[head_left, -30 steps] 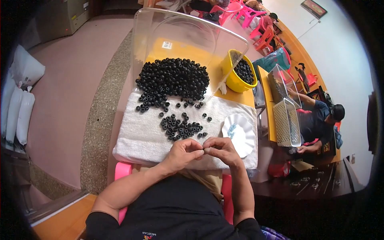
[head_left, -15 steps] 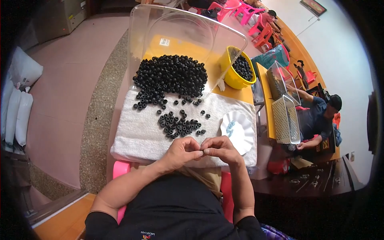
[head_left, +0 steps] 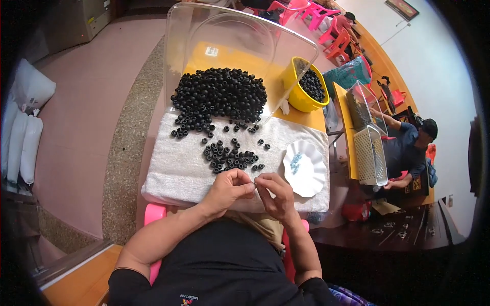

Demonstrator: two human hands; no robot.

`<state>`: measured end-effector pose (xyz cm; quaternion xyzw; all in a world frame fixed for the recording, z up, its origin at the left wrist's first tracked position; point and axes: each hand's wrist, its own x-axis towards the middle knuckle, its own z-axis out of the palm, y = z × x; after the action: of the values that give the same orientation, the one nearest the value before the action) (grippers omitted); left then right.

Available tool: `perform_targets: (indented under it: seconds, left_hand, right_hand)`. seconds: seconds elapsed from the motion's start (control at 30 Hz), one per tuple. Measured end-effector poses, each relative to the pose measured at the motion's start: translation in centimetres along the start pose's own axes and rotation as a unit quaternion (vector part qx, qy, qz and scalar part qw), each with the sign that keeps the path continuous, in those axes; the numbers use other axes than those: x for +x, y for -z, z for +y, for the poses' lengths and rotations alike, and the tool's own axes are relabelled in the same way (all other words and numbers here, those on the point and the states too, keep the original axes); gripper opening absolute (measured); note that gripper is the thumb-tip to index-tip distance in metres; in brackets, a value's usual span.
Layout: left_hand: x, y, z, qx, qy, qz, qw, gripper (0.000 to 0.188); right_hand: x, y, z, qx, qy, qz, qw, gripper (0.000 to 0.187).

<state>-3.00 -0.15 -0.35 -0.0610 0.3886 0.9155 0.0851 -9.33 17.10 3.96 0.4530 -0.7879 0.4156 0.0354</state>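
My left hand [head_left: 227,192] and my right hand [head_left: 276,196] meet over the near edge of a white towel [head_left: 171,166]. Thumb and forefinger of each are pinched together, tip to tip, around something too small to make out. Just beyond the fingertips lies a loose group of small black round pieces with holes [head_left: 229,157]. A larger heap of the same pieces [head_left: 219,94] fills the mouth of a clear plastic bin [head_left: 235,51] tipped on its side. By my right hand, a white fluted plate [head_left: 309,178] holds a few tiny bluish bits [head_left: 296,163].
A yellow tub [head_left: 308,102] of black pieces stands at the table's far right. Beyond it, a co-worker [head_left: 408,148] sits beside a white perforated basket [head_left: 371,158] and a clear bin [head_left: 360,104]. White sacks [head_left: 24,148] rest on the floor at left.
My right hand has turned and dropped slightly, its fingers now pointing more upward. My left hand has shifted a little to the left. The pinched fingertips remain together.
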Motion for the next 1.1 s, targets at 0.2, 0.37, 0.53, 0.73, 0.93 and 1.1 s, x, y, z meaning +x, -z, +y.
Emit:
perform_targets:
  seconds: [0.2, 0.37, 0.53, 0.73, 0.93, 1.1]
  left_hand:
    - [-0.2, -0.2, -0.1, -0.013, -0.013, 0.013, 1.000, 0.011]
    - [-0.2, 0.0, -0.5, 0.018, -0.023, 0.009, 1.000, 0.013]
    - [-0.2, 0.0, -0.2, 0.031, -0.017, 0.015, 0.999, 0.015]
    - [-0.3, -0.1, -0.1, 0.053, -0.011, 0.004, 0.999, 0.014]
    - [-0.2, 0.1, -0.4, 0.072, -0.018, -0.005, 0.997, 0.013]
    - [-0.3, -0.4, -0.1, 0.084, -0.021, -0.013, 0.996, 0.015]
  right_hand:
    - [0.1, -0.2, -1.2, -0.103, 0.094, 0.008, 0.990, 0.042]
    - [0.4, -0.4, -1.3, -0.164, 0.153, 0.018, 0.974, 0.041]
    - [-0.1, -0.9, -1.1, -0.161, 0.143, 0.026, 0.976, 0.038]
    - [-0.2, -1.1, -1.6, -0.122, 0.098, 0.045, 0.987, 0.038]
    - [-1.0, -1.2, -0.9, -0.080, 0.057, 0.063, 0.993, 0.037]
    - [-1.1, -0.3, -0.7, -0.050, -0.010, 0.039, 0.998, 0.030]
